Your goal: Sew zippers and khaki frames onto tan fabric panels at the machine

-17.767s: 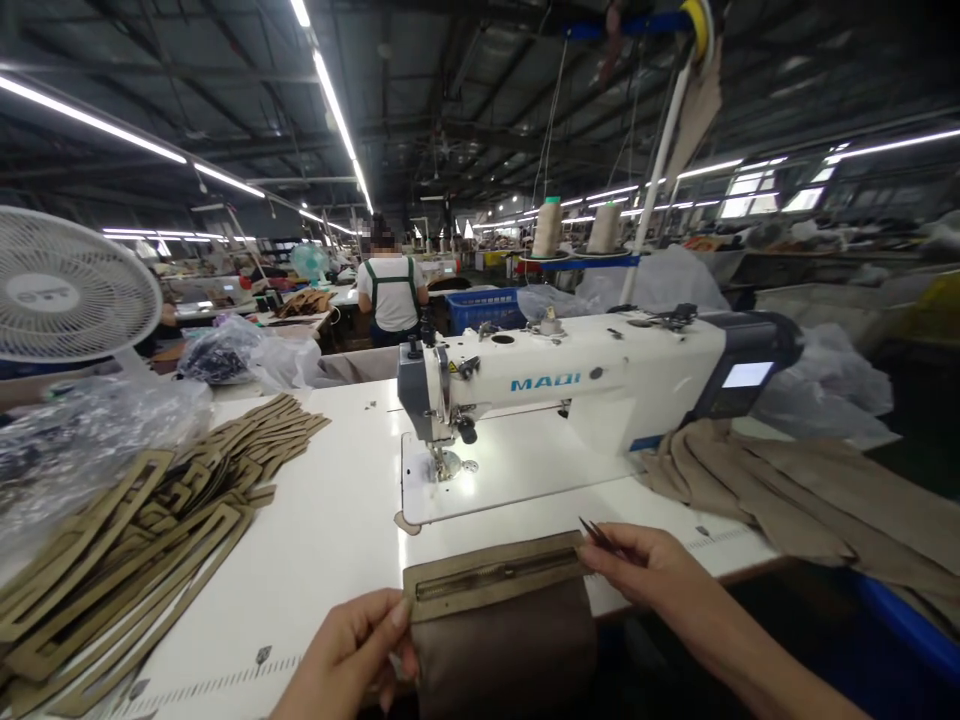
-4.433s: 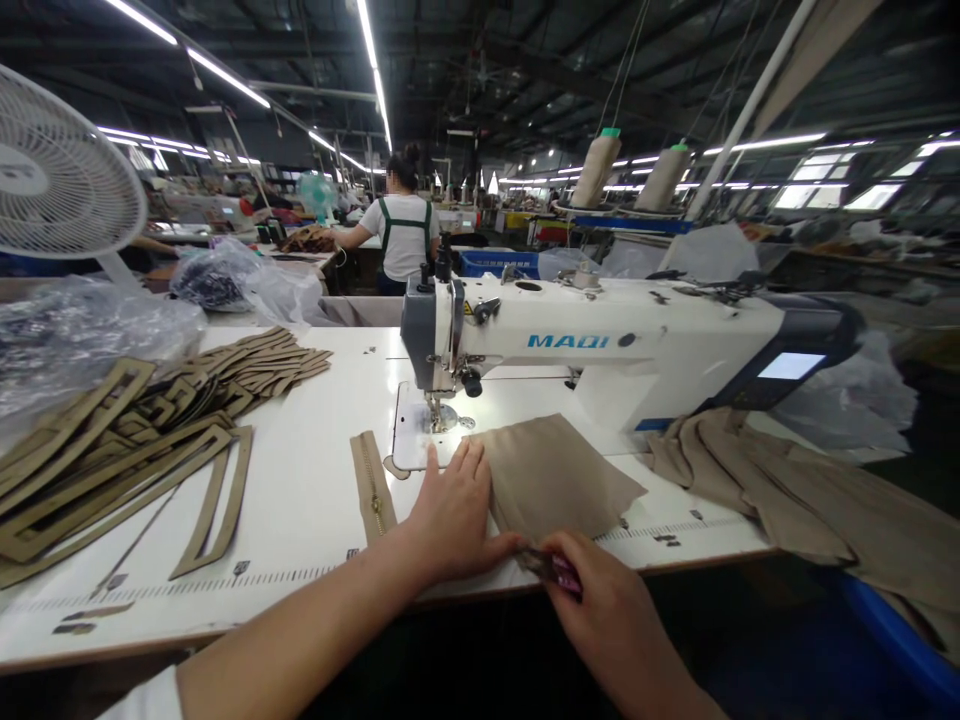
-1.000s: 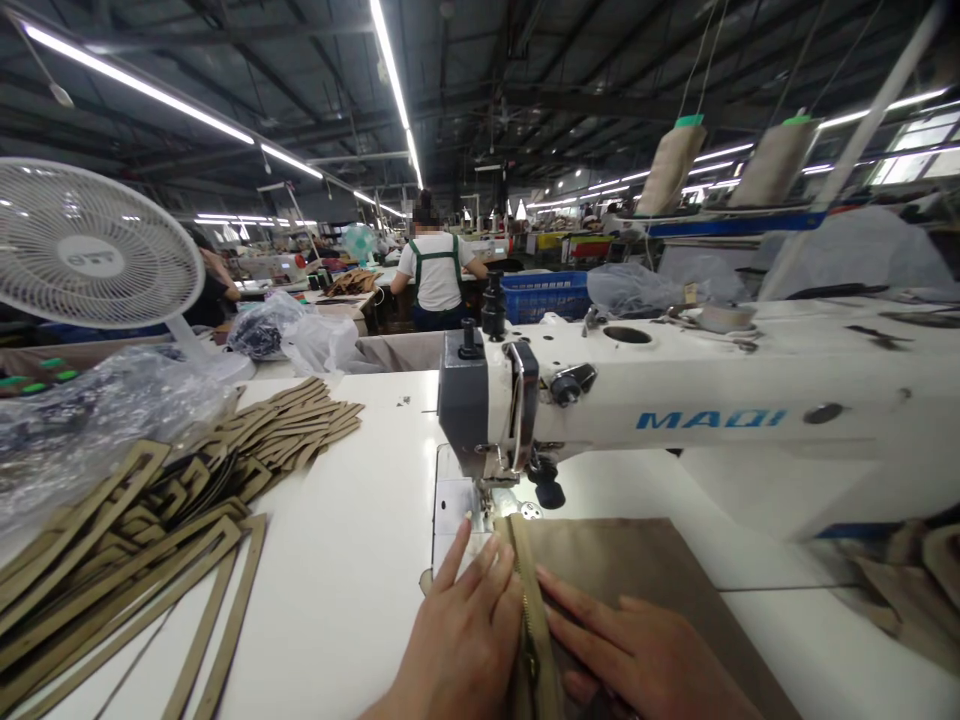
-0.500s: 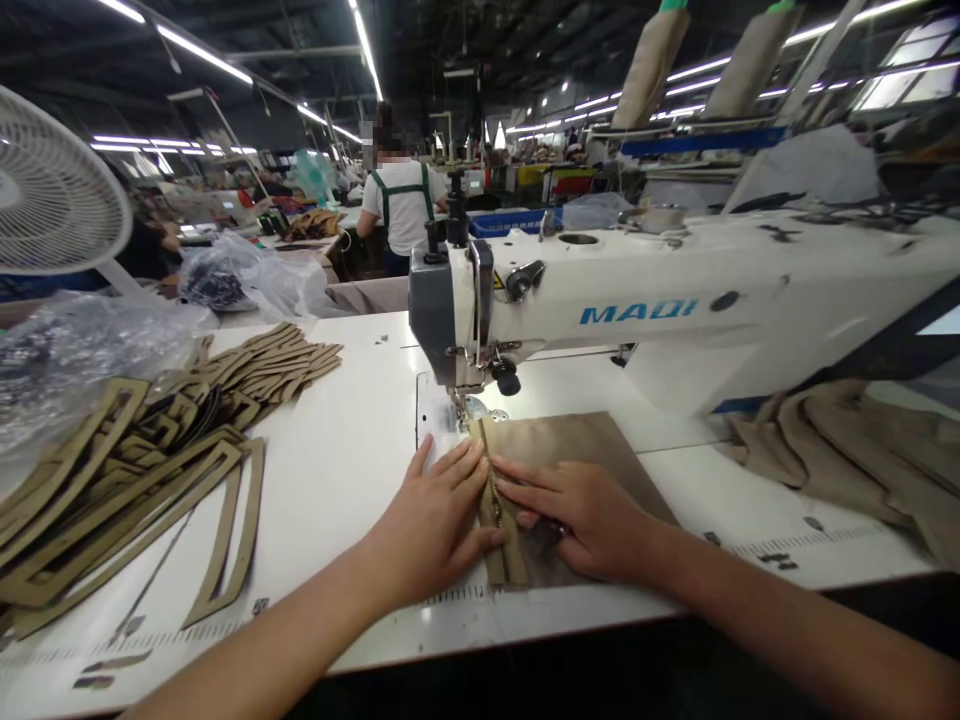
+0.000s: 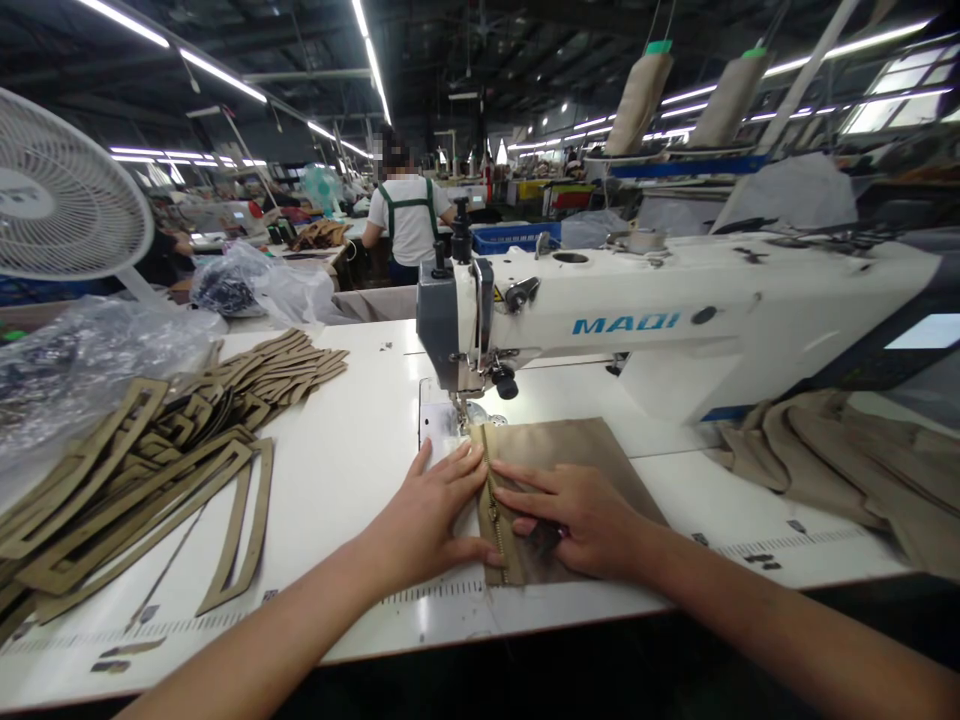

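Observation:
A tan zipper (image 5: 493,511) lies lengthwise along the left edge of a brown fabric panel (image 5: 585,440), its far end under the presser foot of the white sewing machine (image 5: 645,300). My left hand (image 5: 424,515) presses on the zipper's left side, fingers stretched toward the needle and thumb across the near end of the tape. From the right, my right hand (image 5: 581,515) rests on the panel, with its index and middle fingers extended to the zipper's edge. Its other fingers are bent beneath. Neither hand grips anything.
Tan cut-out strips and frames (image 5: 150,480) are heaped on the left of the white table (image 5: 330,520), near plastic bags (image 5: 82,370) and a fan (image 5: 67,190). Folded brown fabric (image 5: 817,460) lies at the right. A person (image 5: 409,215) stands farther back.
The camera view has shifted slightly. Both hands stay flat on the zipper and panel in almost the same position beside the presser foot.

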Demonstrator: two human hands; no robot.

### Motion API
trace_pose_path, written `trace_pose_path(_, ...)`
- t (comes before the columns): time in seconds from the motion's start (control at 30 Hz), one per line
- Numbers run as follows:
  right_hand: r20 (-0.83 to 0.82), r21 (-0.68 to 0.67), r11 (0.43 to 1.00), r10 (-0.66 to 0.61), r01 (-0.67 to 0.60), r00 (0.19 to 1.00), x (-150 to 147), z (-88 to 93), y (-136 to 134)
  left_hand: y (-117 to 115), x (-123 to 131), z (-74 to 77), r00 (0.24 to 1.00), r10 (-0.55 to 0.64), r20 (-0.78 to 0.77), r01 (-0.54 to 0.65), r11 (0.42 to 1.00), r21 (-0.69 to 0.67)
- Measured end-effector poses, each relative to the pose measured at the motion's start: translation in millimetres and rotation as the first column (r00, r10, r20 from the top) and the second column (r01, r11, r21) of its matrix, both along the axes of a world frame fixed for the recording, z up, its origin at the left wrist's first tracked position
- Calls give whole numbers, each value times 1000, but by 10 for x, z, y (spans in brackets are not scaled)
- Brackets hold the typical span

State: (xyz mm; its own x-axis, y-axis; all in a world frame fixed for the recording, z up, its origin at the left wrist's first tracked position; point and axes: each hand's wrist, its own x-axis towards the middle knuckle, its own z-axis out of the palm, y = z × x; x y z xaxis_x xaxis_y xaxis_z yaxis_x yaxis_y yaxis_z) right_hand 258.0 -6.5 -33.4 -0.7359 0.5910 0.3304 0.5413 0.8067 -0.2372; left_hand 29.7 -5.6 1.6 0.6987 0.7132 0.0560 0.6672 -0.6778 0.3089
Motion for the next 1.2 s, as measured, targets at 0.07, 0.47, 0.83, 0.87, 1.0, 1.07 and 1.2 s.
trace_pose_path(0.07,-9,-4,1000,3,-3,1000,2,1,-2,2,2,2,1000,-1,-2,1,1000,0)
trace_pose_path(0.47,-49,-36,998,-50,48,998,-168,116,137,37,0,-6,999,-33,17,31,991,131)
trace_pose_path(0.83,90,230,973,-3,-18,996,-134,-138,308,272,-57,-465,992,-87,89,-3,695,719)
trace_pose_path(0.87,85,258,966,-6,-16,996,-130,-155,325,270,-67,-405,996,-88,28,40,687,726)
trace_pose_path(1.0,47,319,948,2,-17,999,-133,-184,355,254,-109,-230,993,-89,-82,120,673,730)
trace_pose_path(1.07,63,329,944,-5,-16,998,-136,-185,352,255,-123,-241,993,-88,-81,120,677,726)
trace_pose_path(1.2,64,302,953,-2,-17,998,-135,-151,306,219,-104,-331,998,-48,-39,62,767,638)
